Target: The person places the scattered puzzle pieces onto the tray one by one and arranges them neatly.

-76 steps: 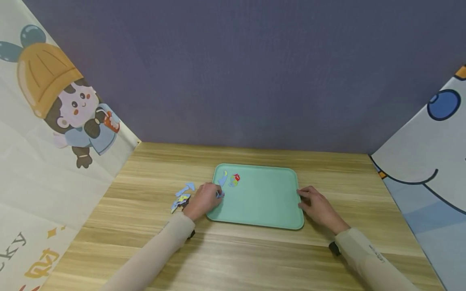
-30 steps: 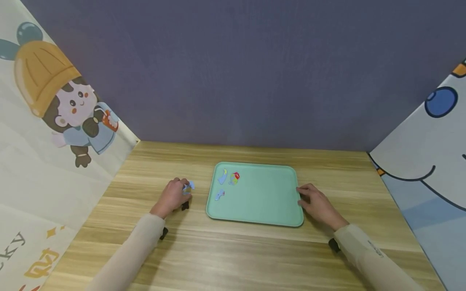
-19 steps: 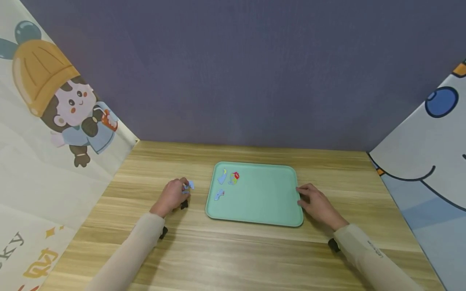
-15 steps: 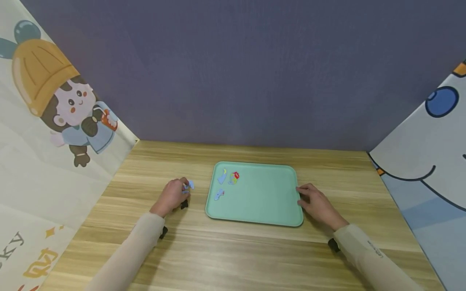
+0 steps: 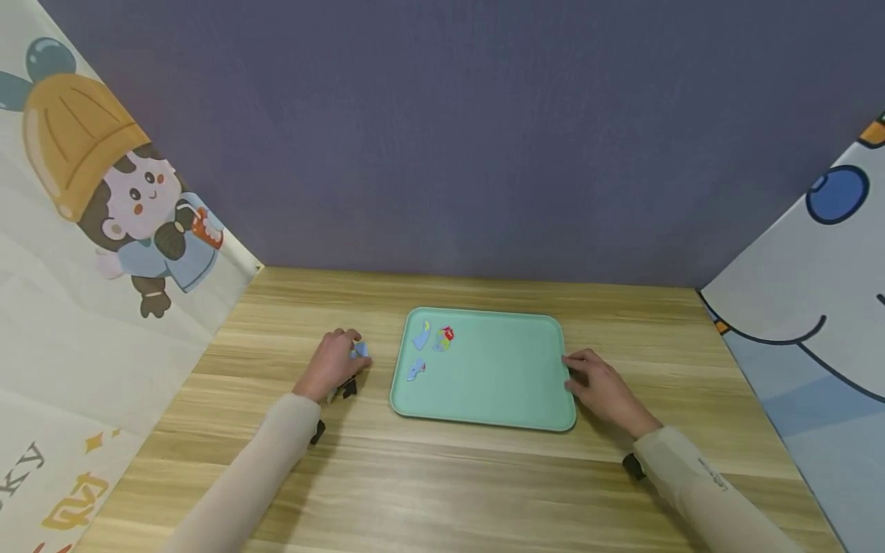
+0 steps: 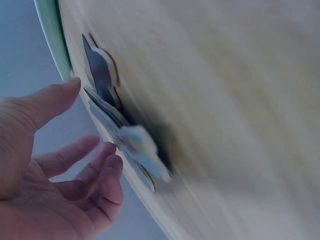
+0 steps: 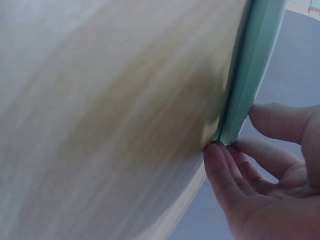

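My left hand (image 5: 332,365) is over a small group of flat puzzle pieces on the table, left of the tray. In the left wrist view its thumb and fingers are spread apart beside a dark-faced piece (image 6: 100,70) and a pale piece with coloured print (image 6: 142,150); nothing is pinched between them. A light blue piece (image 5: 360,350) shows by the fingertips in the head view, the rest partly hidden under the hand. My right hand (image 5: 604,390) touches the right rim of the mint green tray (image 5: 505,376) with thumb and fingertips, the fingers fairly straight.
Three pieces lie at the tray's left end: a blue one with a yellow tip (image 5: 421,336), a red, yellow and blue one (image 5: 444,339), and a blue one with red (image 5: 416,370). A dark wall (image 5: 484,153) rises behind the wooden table (image 5: 484,491), with printed panels either side.
The left hand has gone from the tray back to the pieces on the left, leaving a third piece on the tray. Lately its fingers have spread. The right hand stays at the rim.
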The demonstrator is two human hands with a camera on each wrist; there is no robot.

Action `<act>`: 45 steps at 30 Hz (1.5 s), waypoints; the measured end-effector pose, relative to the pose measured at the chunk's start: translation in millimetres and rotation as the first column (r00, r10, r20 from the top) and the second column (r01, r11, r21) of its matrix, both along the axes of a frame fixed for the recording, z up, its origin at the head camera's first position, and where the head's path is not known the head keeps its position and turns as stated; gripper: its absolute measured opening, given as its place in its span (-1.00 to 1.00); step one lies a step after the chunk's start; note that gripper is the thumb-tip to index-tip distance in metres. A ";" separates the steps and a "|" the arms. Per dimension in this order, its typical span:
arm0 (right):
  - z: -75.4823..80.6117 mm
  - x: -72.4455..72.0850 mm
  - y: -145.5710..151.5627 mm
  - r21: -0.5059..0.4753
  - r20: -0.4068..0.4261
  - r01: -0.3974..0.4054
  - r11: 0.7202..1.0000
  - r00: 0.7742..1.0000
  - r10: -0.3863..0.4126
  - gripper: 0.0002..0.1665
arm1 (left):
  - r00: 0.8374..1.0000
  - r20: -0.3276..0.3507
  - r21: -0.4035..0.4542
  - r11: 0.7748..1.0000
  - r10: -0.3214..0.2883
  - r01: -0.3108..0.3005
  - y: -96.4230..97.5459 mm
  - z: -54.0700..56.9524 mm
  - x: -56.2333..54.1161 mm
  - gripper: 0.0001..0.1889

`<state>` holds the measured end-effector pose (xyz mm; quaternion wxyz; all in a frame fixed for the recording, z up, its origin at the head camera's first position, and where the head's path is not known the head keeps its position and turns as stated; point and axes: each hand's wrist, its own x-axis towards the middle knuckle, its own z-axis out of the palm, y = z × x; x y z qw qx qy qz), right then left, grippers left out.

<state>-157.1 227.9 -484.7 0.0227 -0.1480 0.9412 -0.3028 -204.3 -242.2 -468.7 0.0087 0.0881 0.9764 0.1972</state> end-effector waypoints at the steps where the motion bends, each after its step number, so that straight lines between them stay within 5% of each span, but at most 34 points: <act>1: -0.3 0.0 -0.2 -0.001 -0.002 0.002 1.000 1.000 -0.002 -0.45 | 1.000 0.011 -0.001 1.000 0.006 -0.006 1.1 0.1 -1.2 -0.47; 22: -0.2 -2.0 -0.3 0.002 -0.016 0.000 1.000 1.000 0.000 -0.46 | 0.994 0.092 0.001 0.999 0.053 -0.053 3.3 1.8 -7.8 -0.56; 35: -1.1 -1.3 0.5 0.004 -0.010 -0.001 1.000 1.000 0.001 -0.46 | 0.999 -0.039 0.127 0.992 -0.021 0.026 12.2 6.8 -6.0 -0.58; 45: -2.5 -1.0 0.7 0.006 -0.005 0.004 1.000 1.000 -0.004 -0.45 | 0.982 -0.147 0.197 0.969 -0.121 0.149 26.8 14.2 -3.0 -0.64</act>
